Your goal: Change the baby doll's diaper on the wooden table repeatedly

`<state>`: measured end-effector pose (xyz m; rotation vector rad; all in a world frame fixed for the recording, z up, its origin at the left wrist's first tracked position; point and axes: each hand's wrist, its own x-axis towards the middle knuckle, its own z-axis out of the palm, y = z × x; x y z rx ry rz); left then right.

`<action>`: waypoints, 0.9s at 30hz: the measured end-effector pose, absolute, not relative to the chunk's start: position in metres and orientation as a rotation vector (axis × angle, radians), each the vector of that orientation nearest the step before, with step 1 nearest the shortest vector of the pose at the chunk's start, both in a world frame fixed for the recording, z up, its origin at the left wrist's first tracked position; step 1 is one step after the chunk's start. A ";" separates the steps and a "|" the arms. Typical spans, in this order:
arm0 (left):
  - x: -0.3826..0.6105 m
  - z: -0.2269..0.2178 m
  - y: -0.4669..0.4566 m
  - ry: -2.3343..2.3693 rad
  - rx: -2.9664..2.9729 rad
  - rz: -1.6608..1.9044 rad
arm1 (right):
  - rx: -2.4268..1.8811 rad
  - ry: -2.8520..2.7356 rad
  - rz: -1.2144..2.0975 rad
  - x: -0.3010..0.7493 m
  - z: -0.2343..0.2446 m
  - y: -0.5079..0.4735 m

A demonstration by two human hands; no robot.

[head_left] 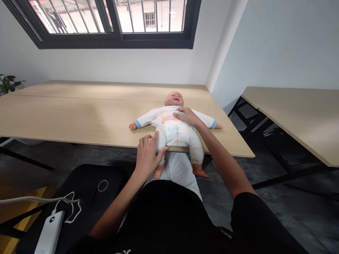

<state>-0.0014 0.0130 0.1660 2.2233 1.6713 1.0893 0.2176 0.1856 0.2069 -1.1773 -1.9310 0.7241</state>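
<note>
A baby doll [173, 128] lies on its back at the front edge of the light wooden table [111, 120], head away from me and legs hanging over the edge. It wears white clothing with blue cuffs and faint coloured prints on the front. My left hand [148, 153] is around the doll's leg on the left, thumb across the front of it and fingers along its outer side. On the doll's chest lies my right hand [186, 116], thumb and forefinger apart on the cloth; its other fingers are mostly hidden. Both of the doll's arms stretch out sideways.
Another wooden table [299, 116] stands to the right across a gap. At lower left, a black bag or seat [87, 197] carries a white power bank [50, 233] with cables. A barred window [116, 24] is in the wall behind; a plant [9, 84] shows at far left.
</note>
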 end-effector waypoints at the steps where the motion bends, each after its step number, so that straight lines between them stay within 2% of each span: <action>1: 0.001 0.170 0.016 1.618 2.334 1.101 | -1.178 -1.918 0.724 0.217 0.206 0.186; 5: 0.016 0.187 0.038 1.188 2.675 0.954 | -1.185 -1.890 0.752 0.216 0.205 0.185; 10: 0.031 0.201 0.077 0.852 2.741 0.761 | -1.121 -1.806 0.786 0.218 0.201 0.182; 17: 0.033 0.219 0.127 0.719 2.648 0.558 | -1.115 -1.477 0.525 0.232 0.194 0.163; 21: 0.037 0.218 0.154 0.718 2.536 0.560 | -1.272 -1.306 0.386 0.254 0.174 0.133; 27: 0.049 0.218 0.176 0.547 2.490 0.620 | -1.471 -1.532 0.517 0.281 0.140 0.108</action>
